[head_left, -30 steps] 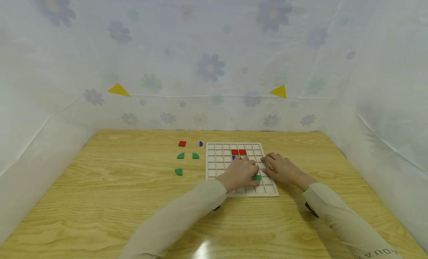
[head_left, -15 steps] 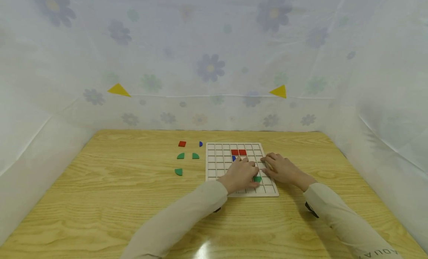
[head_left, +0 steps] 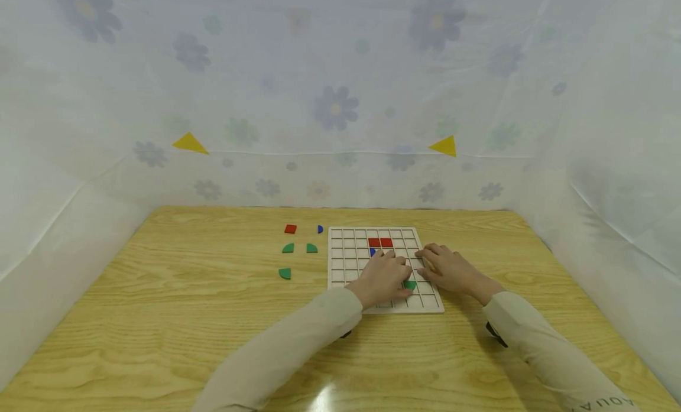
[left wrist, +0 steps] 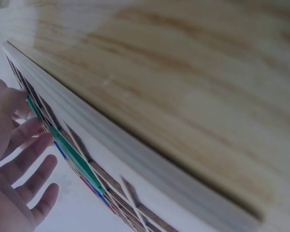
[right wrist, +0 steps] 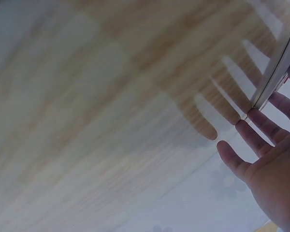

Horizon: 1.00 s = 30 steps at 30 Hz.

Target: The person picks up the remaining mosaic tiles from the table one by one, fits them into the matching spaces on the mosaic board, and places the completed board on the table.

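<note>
A white grid board [head_left: 340, 275] lies on the wooden table. My left hand [head_left: 382, 277] reaches over it, thumb and index finger pinching a green piece [head_left: 410, 285] at one of its cells. The left wrist view shows that piece between the thumb and finger, with the other fingers spread. Another green piece [left wrist: 75, 157] lies on the board there, hidden under my hand in the head view. Two red squares [head_left: 380, 242] and a blue piece [head_left: 372, 252] sit farther up the grid. My right hand [head_left: 451, 269] rests its fingertips against the board's right edge, fingers extended.
Left of the board lie a red piece [head_left: 290, 229], a small blue half-circle [head_left: 320, 229] and several green quarter-circles [head_left: 288, 248]. White flowered sheeting [head_left: 335, 175] encloses the table [head_left: 213, 317] at the back and sides.
My left hand has lowered slightly toward me with the green piece, which sits a little nearer in its cell. The right hand has stayed at the board's edge.
</note>
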Available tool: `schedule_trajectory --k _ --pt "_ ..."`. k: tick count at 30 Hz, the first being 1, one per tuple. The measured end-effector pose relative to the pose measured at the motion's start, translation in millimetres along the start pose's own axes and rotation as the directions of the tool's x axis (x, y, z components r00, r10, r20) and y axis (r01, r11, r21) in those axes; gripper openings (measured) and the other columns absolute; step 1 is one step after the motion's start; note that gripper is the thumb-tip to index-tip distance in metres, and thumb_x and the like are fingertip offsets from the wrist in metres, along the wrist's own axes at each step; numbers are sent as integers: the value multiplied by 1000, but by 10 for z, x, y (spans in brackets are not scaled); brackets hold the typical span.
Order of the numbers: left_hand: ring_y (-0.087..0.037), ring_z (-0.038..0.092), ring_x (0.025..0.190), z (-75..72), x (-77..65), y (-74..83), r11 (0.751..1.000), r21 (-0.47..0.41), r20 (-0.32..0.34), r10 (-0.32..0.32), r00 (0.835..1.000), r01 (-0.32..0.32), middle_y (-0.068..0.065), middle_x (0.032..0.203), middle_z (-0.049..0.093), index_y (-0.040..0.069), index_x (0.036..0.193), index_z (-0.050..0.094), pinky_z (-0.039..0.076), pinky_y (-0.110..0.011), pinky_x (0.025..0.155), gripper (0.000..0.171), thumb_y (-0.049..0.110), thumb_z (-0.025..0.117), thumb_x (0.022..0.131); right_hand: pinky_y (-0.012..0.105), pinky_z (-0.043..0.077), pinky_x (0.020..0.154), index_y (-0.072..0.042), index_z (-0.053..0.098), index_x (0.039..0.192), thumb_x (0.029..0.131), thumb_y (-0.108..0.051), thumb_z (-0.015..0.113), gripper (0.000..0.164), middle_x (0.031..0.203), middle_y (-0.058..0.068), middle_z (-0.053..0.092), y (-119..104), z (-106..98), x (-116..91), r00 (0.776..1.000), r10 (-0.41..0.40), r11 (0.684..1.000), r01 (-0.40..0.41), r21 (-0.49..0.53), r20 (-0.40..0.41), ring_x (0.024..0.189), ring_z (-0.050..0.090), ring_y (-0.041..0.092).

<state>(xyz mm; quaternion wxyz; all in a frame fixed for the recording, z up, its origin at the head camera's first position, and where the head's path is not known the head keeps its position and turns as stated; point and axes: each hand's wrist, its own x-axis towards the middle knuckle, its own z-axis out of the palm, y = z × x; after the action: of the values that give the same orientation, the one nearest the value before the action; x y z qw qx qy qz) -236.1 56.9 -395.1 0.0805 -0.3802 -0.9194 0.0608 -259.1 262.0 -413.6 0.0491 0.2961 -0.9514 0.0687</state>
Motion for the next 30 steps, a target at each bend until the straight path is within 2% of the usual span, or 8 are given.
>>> schedule_trajectory --k 6,16,23,30 --pt "-10 55 91 3 5 1 1000 8 10 -12 1000 12 11 104 62 30 84 62 46 -31 83 31 59 51 83 57 44 74 -7 55 121 91 -27 55 36 117 15 53 -20 -16 -5 1000 -16 1000 16 -1 -19 100 54 34" --pt "-11 56 93 -54 -50 -35 1000 -10 5 -8 1000 8 10 104 62 29 96 66 46 -30 84 34 58 52 84 55 45 73 -7 55 120 91 -27 55 35 117 15 53 -17 -19 -4 1000 -21 1000 21 -7 -20 98 54 33" --pt "-13 56 99 -82 -163 -124 1000 -22 -1 3 1000 -3 10 108 62 28 105 63 45 -33 87 36 56 53 84 56 44 74 -7 55 121 92 -27 54 35 117 14 53 -11 -11 -3 1000 -20 1000 20 4 -16 97 54 32" --pt "-12 55 99 -58 -317 -270 1000 -24 -30 16 999 -17 10 104 61 28 108 61 44 -32 87 36 55 52 85 57 44 76 -8 54 122 92 -27 54 36 118 14 52 -4 -7 -7 1000 -18 1000 18 1 -6 98 53 32"
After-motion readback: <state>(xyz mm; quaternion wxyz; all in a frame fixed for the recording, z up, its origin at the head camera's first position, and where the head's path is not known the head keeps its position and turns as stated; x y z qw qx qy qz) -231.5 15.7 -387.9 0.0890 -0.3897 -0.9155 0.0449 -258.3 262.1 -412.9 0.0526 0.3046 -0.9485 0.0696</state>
